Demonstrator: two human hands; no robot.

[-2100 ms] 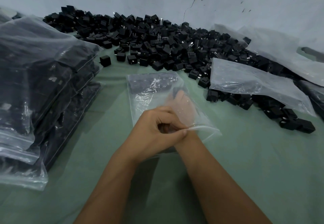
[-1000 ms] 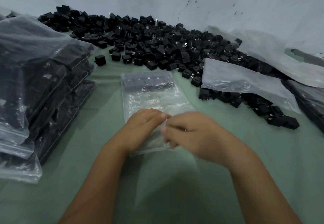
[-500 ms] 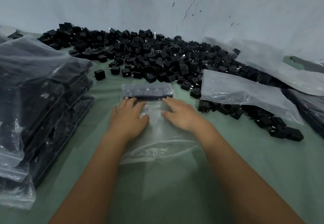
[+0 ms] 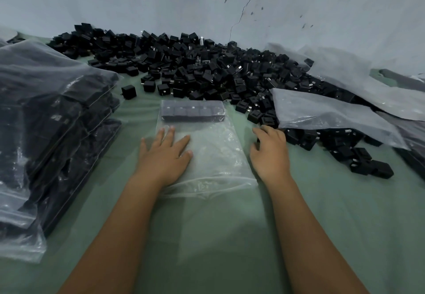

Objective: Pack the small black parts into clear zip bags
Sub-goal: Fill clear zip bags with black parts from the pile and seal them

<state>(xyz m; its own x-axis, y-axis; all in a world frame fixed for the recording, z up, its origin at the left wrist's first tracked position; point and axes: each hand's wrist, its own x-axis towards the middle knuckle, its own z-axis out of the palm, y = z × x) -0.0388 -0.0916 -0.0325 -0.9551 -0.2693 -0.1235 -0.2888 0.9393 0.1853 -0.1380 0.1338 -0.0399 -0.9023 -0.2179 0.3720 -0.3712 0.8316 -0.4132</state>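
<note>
Clear zip bag holds row of black parts.

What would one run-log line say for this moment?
left hand: flat on zip bag | right hand: reaching loose black parts | bag: one row of parts at far end

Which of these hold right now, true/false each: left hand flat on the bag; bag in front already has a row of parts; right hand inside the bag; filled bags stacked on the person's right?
1. The left hand lies flat on the clear zip bag. True.
2. That bag holds a row of black parts at its far end. True.
3. The right hand is inside the bag. False: it is outside, reaching to the loose parts beside it.
4. The filled bags are stacked on the person's right. False: on the left.
</note>
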